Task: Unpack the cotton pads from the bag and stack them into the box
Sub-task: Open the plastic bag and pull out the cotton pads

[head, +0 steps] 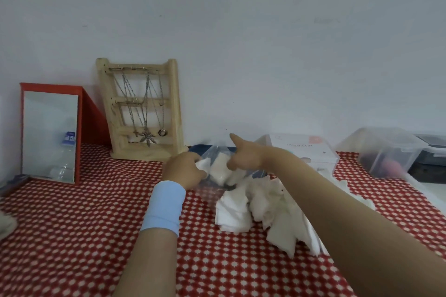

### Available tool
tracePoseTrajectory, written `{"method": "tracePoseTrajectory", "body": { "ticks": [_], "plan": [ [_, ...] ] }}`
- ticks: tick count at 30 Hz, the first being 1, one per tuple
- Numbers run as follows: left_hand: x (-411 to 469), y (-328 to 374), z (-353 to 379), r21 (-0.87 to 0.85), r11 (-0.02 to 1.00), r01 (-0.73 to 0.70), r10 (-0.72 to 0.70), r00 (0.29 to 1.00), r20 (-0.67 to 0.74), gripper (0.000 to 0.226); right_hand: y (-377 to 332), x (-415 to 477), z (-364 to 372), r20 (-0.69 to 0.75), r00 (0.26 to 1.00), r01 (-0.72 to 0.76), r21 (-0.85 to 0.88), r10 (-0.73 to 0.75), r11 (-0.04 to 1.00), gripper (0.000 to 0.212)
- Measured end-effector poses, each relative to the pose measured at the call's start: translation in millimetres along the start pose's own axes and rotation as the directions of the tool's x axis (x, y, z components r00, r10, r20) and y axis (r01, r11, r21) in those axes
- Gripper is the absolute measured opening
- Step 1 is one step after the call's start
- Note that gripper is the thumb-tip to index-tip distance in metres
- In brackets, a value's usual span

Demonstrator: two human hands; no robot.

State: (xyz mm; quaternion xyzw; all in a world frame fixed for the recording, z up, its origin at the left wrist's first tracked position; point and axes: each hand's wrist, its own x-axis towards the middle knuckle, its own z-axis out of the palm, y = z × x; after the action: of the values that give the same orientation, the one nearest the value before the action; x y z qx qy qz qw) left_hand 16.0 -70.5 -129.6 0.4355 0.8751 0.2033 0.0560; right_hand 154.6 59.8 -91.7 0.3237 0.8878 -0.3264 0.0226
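Left forearm (144, 260): bare, one light blue wristband (165, 207), ribbed, wide. Right forearm (337, 212): bare, no sleeve or band.

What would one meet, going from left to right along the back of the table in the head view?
Red-framed mirror → wooden jewellery stand → clear bag of cotton pads, held in both hands → white box → clear plastic container.
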Motion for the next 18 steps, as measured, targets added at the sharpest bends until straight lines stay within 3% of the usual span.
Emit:
{"method": "tracePoseTrajectory", "body": {
  "ticks": [4,7,9,13,18],
  "plan": [
    [-7.8,9.3,-18.2,-0.309,0.948,-0.080,0.069,0.997,-0.046,0.008,-0.6,-16.8,-9.3,-0.196,0.981,0.067,0.336,0.001,0.940,0.072],
    [-17.4,25.9,-36.5,-0.430,0.885,-0.178,0.125,0.981,-0.148,0.011,5.6,-36.4,-19.2,-0.305,0.951,0.180,0.417,-0.049,0.891,0.019],
    [-26.2,40.7,-46.8,-0.478,0.845,-0.237,0.149,0.965,-0.216,0.017,12.2,-48.7,-27.9,-0.391,0.917,0.255,0.428,-0.076,0.867,0.039],
    [-40.8,73.4,-56.6,-0.564,0.760,-0.322,0.223,0.945,-0.240,0.034,15.4,-76.6,-46.4,-0.571,0.818,0.397,0.472,-0.070,0.788,0.046],
    [-45.0,109.9,-64.2,-0.633,0.677,-0.375,0.195,0.921,-0.337,0.011,23.5,-106.8,-61.5,-0.708,0.704,0.488,0.429,-0.052,0.760,0.035]
  ]
}}
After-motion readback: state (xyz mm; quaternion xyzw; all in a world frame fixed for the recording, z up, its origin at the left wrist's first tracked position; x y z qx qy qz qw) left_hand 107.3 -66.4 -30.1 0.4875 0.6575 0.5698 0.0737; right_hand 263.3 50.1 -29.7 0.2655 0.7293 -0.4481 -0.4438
